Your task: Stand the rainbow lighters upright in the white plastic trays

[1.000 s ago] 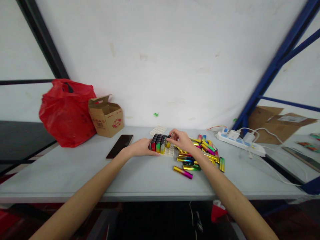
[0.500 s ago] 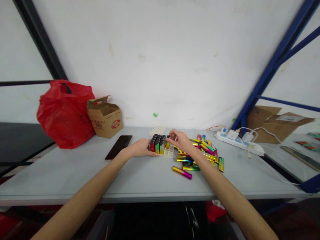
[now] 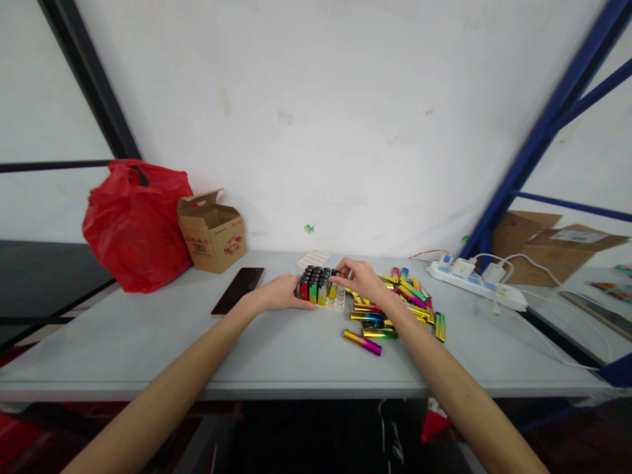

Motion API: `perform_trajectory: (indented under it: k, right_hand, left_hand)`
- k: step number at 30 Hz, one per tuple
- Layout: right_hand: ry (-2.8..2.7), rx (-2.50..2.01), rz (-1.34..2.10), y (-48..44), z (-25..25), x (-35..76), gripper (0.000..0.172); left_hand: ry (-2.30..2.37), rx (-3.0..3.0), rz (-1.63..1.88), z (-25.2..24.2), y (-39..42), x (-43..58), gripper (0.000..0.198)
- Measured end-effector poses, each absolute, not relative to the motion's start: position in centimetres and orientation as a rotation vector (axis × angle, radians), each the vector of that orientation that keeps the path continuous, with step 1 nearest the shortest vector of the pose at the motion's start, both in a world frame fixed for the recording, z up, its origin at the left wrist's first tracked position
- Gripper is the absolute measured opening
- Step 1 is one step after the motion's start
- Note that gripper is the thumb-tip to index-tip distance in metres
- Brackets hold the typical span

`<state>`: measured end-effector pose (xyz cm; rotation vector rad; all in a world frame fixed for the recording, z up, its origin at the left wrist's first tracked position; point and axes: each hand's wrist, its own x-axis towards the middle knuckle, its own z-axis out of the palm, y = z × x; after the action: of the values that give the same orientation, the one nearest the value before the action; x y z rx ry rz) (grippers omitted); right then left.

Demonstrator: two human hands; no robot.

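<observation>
Several upright lighters (image 3: pixel 313 287) with black tops and shiny coloured bodies stand packed in rows in a pale tray with round holes (image 3: pixel 340 300). My left hand (image 3: pixel 284 293) grips the left end of these rows, its thumb along the front. Above the tray's right part, my right hand (image 3: pixel 359 276) pinches a golden lighter (image 3: pixel 333 290) by its dark top; the lighter is upright beside the filled rows. To the right, partly behind my right forearm, lies a loose pile of metallic lighters (image 3: pixel 368 316). A yellow and purple lighter (image 3: pixel 363 342) lies in front of the pile.
A second pale tray (image 3: pixel 313 259) lies near the wall. Left are a phone (image 3: pixel 239 290), an open cardboard box (image 3: pixel 212 237) and a red plastic bag (image 3: pixel 138 230). On the right sits a white power strip (image 3: pixel 476 286) with cables, near a blue frame post (image 3: pixel 533 145).
My right hand has brought the golden lighter slightly lower, at the tray beside the rows. My left hand keeps its hold. The whole view has shifted slightly.
</observation>
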<state>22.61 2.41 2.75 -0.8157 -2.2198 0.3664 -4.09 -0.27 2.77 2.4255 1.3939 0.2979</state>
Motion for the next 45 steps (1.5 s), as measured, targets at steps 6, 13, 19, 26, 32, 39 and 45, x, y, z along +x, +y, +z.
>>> perform_trajectory:
  k: [6,13,19,26,32,39,45]
  right_hand:
    - [-2.197,-0.834,0.269,2.5,2.3,22.4,0.035]
    - [-2.244,-0.797,0.377,2.3,2.6,22.4,0.030]
    - [-2.255,-0.795,0.429,2.2,3.1,22.8,0.033]
    - [-2.239,-0.834,0.390,2.3,2.9,22.7,0.034]
    - [-2.132,-0.873,0.307,3.4,3.1,23.8,0.027]
    - [-2.387,-1.103,-0.018,5.9,1.7,27.1,0.019]
    - [-2.646,-1.268,0.068,5.8,1.5,28.1,0.030]
  left_hand:
    - [1.390,2.447,0.297,2.7,-0.3,-4.1,0.068]
    - [1.396,2.431,0.275,2.8,-0.2,-4.1,0.067]
    - [1.398,2.429,0.286,2.8,-0.2,-4.1,0.069]
    - [1.381,2.435,0.292,2.8,-0.2,-4.1,0.068]
    - [1.350,2.439,0.294,2.9,-0.3,-4.1,0.068]
    - [1.422,2.427,0.269,2.9,-0.3,-4.0,0.073]
    - [1.438,2.424,0.260,2.9,-0.2,-4.0,0.073]
